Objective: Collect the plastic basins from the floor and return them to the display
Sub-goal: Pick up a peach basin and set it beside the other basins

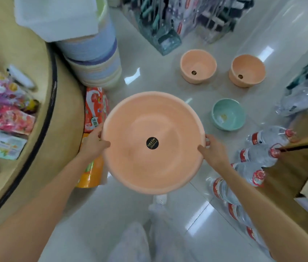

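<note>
A shop: stacked basins [94, 59], bottled water [262, 154] (packaged goods alongside).

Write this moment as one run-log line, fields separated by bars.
holding: large round orange plastic basin | left hand and right hand on rim | on floor: two orange basins, one green basin

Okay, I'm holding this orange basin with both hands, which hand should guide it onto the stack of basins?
Left, probably. The stack of basins stands ahead on the left, beyond the left hand gripping the orange basin; the right hand holds the far rim, away from it.
</note>
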